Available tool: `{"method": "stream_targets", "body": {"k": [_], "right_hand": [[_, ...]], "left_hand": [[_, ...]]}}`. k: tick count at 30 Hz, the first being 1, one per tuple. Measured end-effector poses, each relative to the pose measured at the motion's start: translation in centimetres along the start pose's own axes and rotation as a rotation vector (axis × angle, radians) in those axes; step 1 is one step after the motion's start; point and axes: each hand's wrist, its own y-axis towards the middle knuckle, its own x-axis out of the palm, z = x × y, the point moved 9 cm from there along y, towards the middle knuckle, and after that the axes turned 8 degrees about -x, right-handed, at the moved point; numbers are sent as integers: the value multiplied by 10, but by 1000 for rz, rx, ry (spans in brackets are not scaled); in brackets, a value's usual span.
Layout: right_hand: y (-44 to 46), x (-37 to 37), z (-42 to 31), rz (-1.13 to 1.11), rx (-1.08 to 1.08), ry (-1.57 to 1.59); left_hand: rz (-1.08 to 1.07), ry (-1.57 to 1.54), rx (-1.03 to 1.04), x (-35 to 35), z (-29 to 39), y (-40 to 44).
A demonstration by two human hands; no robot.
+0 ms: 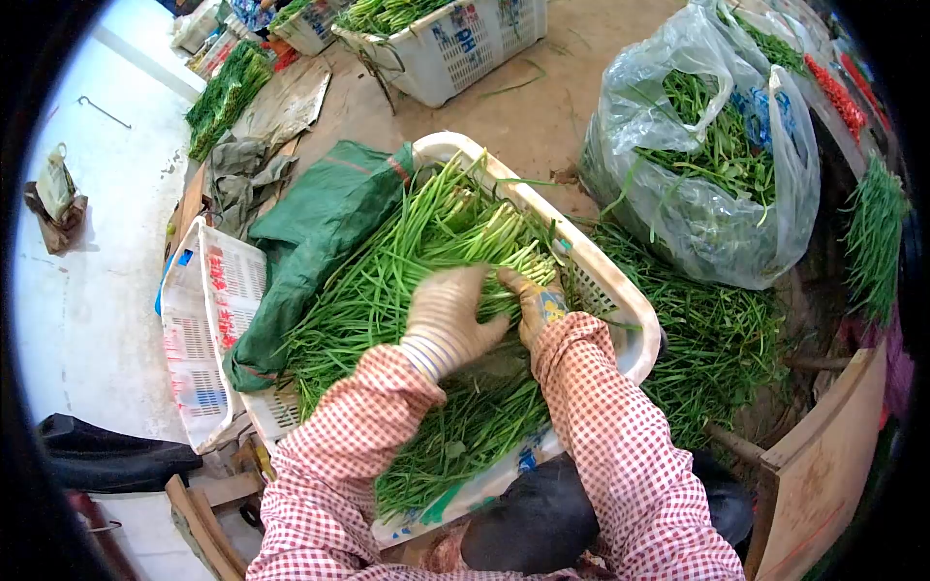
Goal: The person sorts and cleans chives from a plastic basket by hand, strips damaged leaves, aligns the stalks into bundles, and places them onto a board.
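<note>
Grn sack point(325, 228) over crate's point(635, 315) L rim. Greens point(373, 281) in crate. L hand point(450, 315) part-wide, blurred, over crate's mid. R hand point(536, 302) at stem ends, nr crate's R rim, grip unclear. Bag point(712, 232) R of crate.

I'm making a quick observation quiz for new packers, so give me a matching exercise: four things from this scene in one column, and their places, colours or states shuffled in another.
1. Green sack
2. Clear plastic bag
3. Checked sleeves
4. Wooden panel

A. Red and white
B. Brown, low at far right
C. Draped along the large basket's left side
D. Holding greens, upper right

Pairs: 1-C, 2-D, 3-A, 4-B
</note>
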Motion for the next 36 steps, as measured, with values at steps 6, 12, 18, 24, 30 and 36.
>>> {"method": "stream_targets", "body": {"k": [6,12,18,24,30,36], "right_hand": [[-18,10,-10,-38,-142,103],[-61,20,-25,-207,-337,327],[-85,24,-32,-322,-519,220],[-80,19,-29,-336,-351,560],[-112,5,-39,-344,-337,239],[-162,17,-35,-850,-229,153]], "left_hand": [[47,204,-43,5,0,2],[119,80,55,8,9,-30],[455,-214,104,-5,4,-52],[221,-296,126,11,18,-57],[-66,-1030,49,-13,-33,-68],[99,-751,200,-7,-9,-38]]}}
